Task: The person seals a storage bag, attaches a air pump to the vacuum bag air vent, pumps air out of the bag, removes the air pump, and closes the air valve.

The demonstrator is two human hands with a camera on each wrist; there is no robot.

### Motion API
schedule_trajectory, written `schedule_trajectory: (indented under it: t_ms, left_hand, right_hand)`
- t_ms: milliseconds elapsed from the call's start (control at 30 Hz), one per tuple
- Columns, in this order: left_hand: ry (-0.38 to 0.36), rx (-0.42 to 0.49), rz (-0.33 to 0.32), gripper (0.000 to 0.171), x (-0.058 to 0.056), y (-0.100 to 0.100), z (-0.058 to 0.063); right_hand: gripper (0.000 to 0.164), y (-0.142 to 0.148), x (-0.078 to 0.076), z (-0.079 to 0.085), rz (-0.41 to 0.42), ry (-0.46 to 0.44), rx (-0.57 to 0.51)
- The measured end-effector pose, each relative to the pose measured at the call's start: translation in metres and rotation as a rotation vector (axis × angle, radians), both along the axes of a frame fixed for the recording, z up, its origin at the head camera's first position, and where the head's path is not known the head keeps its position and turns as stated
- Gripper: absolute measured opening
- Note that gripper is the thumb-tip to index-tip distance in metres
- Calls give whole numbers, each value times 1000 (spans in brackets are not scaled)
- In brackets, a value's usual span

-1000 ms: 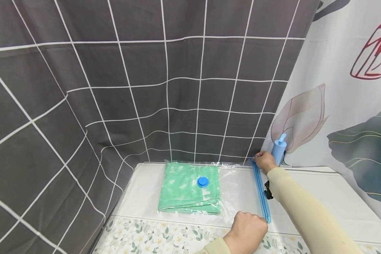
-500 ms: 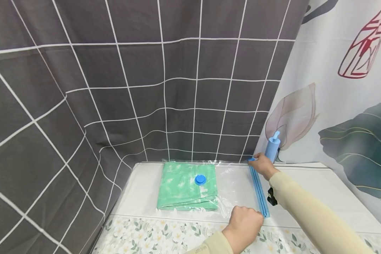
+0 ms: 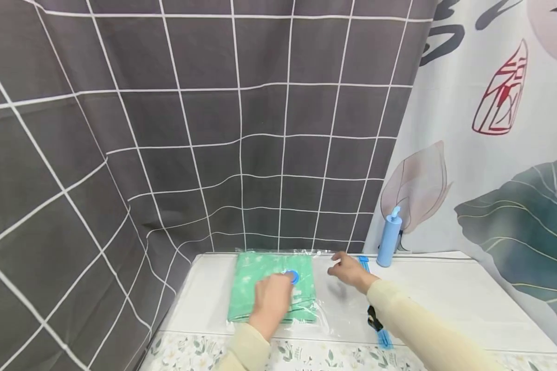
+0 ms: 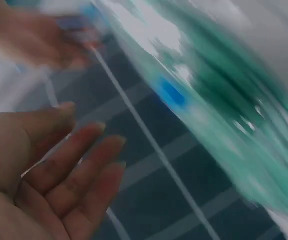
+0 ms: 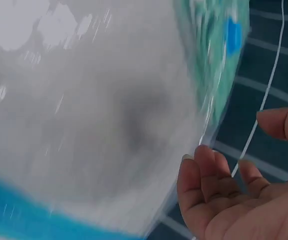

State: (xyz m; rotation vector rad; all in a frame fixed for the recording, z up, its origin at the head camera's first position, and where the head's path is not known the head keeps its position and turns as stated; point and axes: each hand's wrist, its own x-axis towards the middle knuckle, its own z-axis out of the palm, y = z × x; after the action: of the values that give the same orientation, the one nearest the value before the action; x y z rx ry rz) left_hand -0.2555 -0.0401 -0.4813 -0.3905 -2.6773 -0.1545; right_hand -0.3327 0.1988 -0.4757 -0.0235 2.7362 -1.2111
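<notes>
Before a dark, white-gridded curtain [image 3: 213,129], the white desk [image 3: 427,288] carries a clear plastic bag [image 3: 348,312], with folded green cloth [image 3: 243,288] inside its left part and a blue strip [image 3: 384,339] along its right end. Just past that, I see a light-blue cylinder [image 3: 389,241] standing upright. The right hand [image 3: 350,270], fingers loosely bent around nothing, is over the bag's clear part; the left hand [image 3: 273,299], blurred, equally loose and unladen, is over the cloth near a round blue cap [image 3: 294,276].

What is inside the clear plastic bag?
A folded green cloth lies in the plastic bag, away from its blue seal strip. In the head view, the left hand hides part of the cloth; anything between its folds is covered.
</notes>
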Motion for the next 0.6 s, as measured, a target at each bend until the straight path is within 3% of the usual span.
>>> schedule_trajectory:
  t_ms: [100,233,367,467,567,600]
  left_hand:
    - [-23,106,73,16,-32,-45,-10]
    - [-142,192,108,40,-60,-87,-19]
    - [-320,200,102,56,-70,-115,-27]
    - [-423,213,73,61,-71,-127,-31]
    - [-451,238,32,60,-77,-134,-38]
    - [-432,232,12,60,-85,-138,-48]
  right_hand:
    - [61,-23,0,-10,46,6,9]
    - [54,-47,-11,-22,146,78,34]
    - [55,-73,-23,-38,221,102,112]
    - [60,-86,-44,-69,254,139,205]
    - [62,-96,-64,-95,252,187,280]
    - [62,-99,-66,-97,242,202,289]
